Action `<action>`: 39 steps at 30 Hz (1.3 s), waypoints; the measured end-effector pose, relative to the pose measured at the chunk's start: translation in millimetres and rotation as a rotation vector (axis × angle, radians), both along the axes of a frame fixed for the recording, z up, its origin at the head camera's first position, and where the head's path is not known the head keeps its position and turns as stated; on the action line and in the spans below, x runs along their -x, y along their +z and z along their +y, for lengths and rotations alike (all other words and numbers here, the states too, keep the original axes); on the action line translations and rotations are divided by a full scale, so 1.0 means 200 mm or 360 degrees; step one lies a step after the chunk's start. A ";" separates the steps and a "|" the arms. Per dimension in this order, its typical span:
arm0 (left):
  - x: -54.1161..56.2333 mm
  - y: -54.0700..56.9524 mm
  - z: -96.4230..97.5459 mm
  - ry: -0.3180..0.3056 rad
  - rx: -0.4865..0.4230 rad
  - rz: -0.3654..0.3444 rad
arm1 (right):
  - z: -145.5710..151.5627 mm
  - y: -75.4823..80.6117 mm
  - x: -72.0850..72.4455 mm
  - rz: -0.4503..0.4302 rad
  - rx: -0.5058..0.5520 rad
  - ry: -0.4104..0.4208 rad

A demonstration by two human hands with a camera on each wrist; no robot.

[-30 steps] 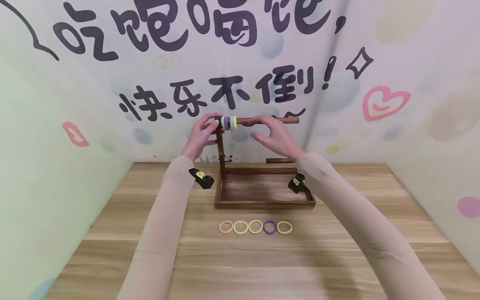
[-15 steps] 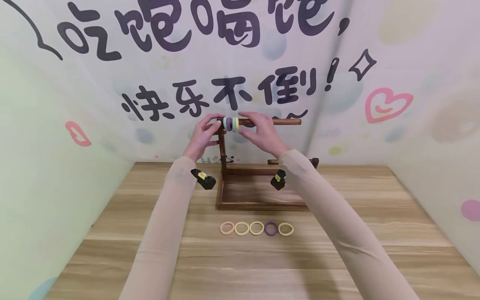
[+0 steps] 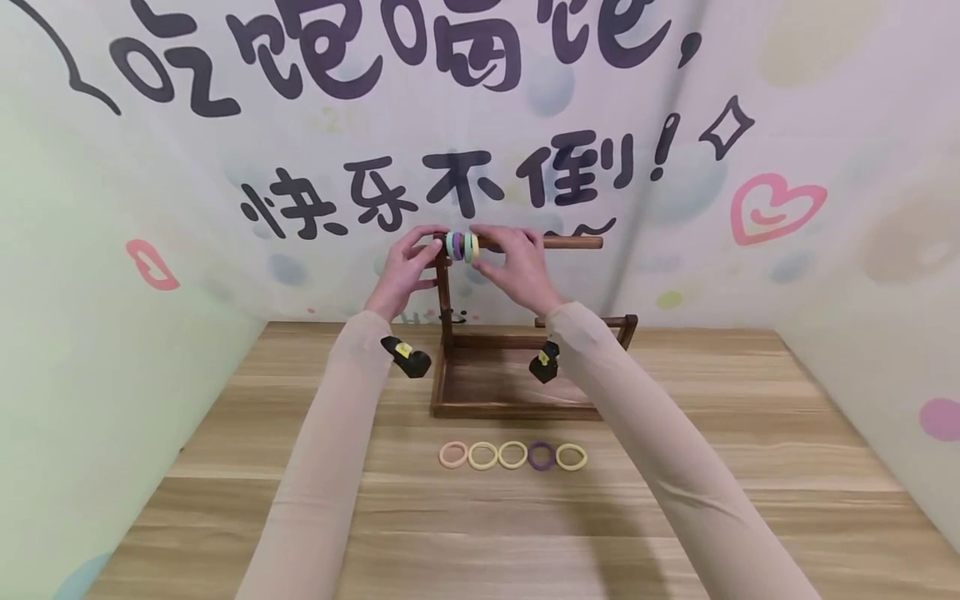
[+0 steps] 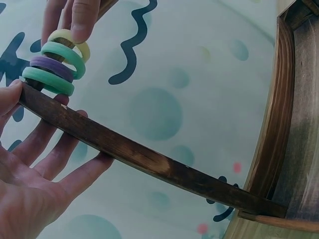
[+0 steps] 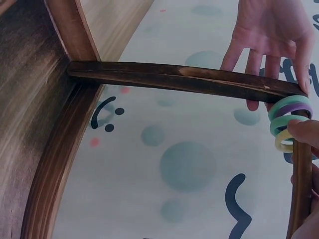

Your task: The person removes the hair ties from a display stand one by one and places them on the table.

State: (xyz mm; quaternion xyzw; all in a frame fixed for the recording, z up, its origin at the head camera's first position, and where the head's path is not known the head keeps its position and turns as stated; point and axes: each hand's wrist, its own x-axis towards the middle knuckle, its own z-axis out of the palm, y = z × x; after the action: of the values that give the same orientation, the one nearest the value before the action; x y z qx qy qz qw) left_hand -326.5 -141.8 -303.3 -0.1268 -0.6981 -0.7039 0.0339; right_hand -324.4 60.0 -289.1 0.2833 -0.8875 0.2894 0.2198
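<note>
A dark wooden stand has an upright post [image 4: 124, 144] and a top rod [image 3: 573, 242]. Around the rod's left end hang ring-shaped hair ties: a green one [image 4: 47, 80] by the post, a purple one [image 4: 51, 68], another green one [image 4: 62, 54], then a yellow hair tie [image 5: 284, 141]. My left hand [image 3: 401, 271] holds the post's top corner, thumb at its end and fingers spread along it. My right hand [image 3: 517, 262] reaches over the rod and pinches the yellow hair tie, its thumb also against the neighbouring green one. The right fingertips are partly hidden.
Below the rod is the stand's tray base [image 3: 517, 411]. A shorter, lower bar [image 3: 618, 322] stands at its right, partly behind my right sleeve. In front of the tray, several hair ties [image 3: 513, 455] lie in a row on the wooden table [image 3: 420, 533]. A printed backdrop rises behind.
My right hand has moved left along the rod to the hair ties, and its thumb and fingers have closed on the yellow one. The left hand stays on the post.
</note>
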 end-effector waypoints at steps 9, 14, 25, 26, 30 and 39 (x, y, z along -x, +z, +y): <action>-0.01 0.00 0.00 -0.0001 0.0003 -0.0005 | -0.01 -0.01 0.00 0.0040 0.0035 -0.0048; -0.01 -0.01 0.00 -0.0002 -0.0015 -0.0002 | -0.02 -0.02 0.01 0.0046 0.0072 -0.0084; 0.00 -0.02 -0.01 -0.0008 0.0003 -0.0009 | 0.02 0.01 -0.01 0.0011 0.0097 -0.0092; 0.00 -0.02 -0.01 -0.0006 0.0001 -0.0004 | 0.03 0.01 -0.01 0.0012 0.0103 -0.0091; 0.00 -0.02 -0.01 0.0003 -0.0004 0.0007 | 0.08 0.03 0.00 0.0020 0.0125 -0.0095; -0.01 -0.01 0.00 0.0003 0.0019 0.0014 | 0.17 0.04 0.01 0.0029 0.0130 -0.0081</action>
State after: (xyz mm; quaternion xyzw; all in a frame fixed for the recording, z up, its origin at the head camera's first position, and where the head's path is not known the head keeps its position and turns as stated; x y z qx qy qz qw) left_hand -324.6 -142.7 -304.5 -0.1294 -0.7022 -0.6991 0.0370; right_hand -327.4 93.5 -281.8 0.2542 -0.8798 0.3171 0.2464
